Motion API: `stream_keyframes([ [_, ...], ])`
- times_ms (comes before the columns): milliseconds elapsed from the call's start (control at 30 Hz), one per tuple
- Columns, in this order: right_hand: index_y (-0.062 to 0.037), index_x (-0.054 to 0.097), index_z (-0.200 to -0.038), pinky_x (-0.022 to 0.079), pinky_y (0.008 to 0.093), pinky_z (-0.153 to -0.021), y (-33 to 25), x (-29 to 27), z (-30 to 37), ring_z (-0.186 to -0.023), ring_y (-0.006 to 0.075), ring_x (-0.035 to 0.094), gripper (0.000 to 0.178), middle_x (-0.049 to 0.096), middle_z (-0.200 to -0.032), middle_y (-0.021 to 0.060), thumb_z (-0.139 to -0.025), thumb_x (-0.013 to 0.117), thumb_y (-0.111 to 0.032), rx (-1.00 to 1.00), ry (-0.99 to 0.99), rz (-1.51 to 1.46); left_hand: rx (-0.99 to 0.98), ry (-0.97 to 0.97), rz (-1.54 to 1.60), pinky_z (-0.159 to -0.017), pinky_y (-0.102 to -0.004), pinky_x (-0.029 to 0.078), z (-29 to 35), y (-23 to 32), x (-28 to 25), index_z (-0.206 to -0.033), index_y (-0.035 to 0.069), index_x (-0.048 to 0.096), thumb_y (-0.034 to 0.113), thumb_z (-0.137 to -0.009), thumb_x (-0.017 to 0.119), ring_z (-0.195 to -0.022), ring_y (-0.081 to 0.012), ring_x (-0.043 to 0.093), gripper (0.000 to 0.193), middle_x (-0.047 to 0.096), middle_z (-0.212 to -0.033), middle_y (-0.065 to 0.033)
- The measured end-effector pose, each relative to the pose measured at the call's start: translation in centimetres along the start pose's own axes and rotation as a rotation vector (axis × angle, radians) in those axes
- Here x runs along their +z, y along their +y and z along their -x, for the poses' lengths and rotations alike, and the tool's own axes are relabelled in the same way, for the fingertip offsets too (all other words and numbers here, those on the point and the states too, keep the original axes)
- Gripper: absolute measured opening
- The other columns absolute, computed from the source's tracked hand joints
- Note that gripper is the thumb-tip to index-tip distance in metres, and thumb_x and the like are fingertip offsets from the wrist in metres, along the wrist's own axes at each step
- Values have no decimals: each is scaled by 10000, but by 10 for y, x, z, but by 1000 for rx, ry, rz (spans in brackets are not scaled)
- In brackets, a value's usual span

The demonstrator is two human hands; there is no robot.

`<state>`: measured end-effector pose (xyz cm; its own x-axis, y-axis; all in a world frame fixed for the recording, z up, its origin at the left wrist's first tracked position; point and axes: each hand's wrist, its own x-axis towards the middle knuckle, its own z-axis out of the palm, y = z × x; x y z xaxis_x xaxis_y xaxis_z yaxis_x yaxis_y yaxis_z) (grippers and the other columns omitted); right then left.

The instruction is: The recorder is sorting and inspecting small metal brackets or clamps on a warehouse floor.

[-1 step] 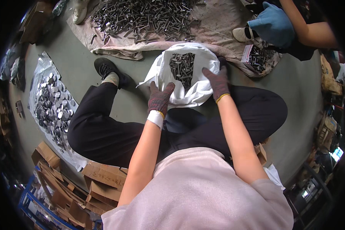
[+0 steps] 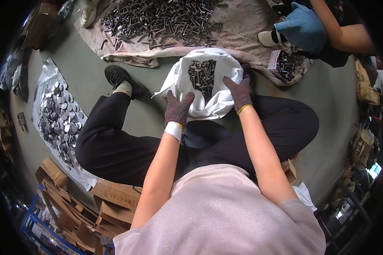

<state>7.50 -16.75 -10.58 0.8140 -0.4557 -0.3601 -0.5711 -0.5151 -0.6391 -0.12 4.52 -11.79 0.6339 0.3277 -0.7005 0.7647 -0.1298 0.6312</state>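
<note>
A white woven sack point(image 2: 176, 78) stands between my legs with its mouth wide. Inside it lies a heap of dark metal pieces point(image 2: 203, 78), short and bolt-like. My left hand point(image 2: 178, 109), in a dark knitted glove with a white band at the wrist, holds the near left side of the rim, thumb inward. On the right side, my right hand point(image 2: 241, 92), gloved alike with a yellow cuff edge, grips the rim with its thumb over the inside. The fingertips of both hands are partly hidden by the sack's folds.
A large pile of similar metal pieces point(image 2: 157, 21) covers a stained cloth point(image 2: 242, 29) beyond the sack. Round metal discs point(image 2: 59, 114) lie on plastic sheeting at left. Cardboard point(image 2: 115, 195) is stacked at lower left. Another person's arm point(image 2: 353, 38) shows at upper right.
My right hand has shifted very slightly toward the left on the sack's rim. The sack and my left hand look almost unchanged.
</note>
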Motion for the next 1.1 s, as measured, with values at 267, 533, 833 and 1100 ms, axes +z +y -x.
stream_keyframes([
  [267,30,700,-1060,499,363,-758,3,-18,-78,-767,194,601,390,692,-944,81,-844,757,-289,69,-9,-493,115,-139,694,-808,-330,496,-7,35,17,-1257,-1,617,167,-914,633,-894,-167,608,382,667,-1020,-65],
  [533,49,690,-1135,499,376,-814,-34,-31,-110,-882,215,625,603,711,-1026,138,-878,683,-496,143,-195,33,92,-183,434,-889,-381,481,-6,34,24,-1234,-25,612,260,-912,639,-961,-253,626,430,682,-1086,-153],
  [833,51,561,-1294,446,423,-1022,-90,-77,-85,-1159,393,613,749,616,-1290,248,-840,643,-539,-196,-356,706,120,296,618,-716,-261,471,-62,70,-28,-1204,-8,636,264,-944,631,-772,-115,570,376,645,-928,-38],
  [1100,1,610,-1235,542,360,-818,-132,-178,-53,-939,235,675,411,686,-1061,149,-848,701,-102,-626,-51,311,577,28,-541,-1022,-409,460,-216,138,-2,-1172,157,685,260,-888,635,-1184,-336,602,306,661,-1212,-154],
])
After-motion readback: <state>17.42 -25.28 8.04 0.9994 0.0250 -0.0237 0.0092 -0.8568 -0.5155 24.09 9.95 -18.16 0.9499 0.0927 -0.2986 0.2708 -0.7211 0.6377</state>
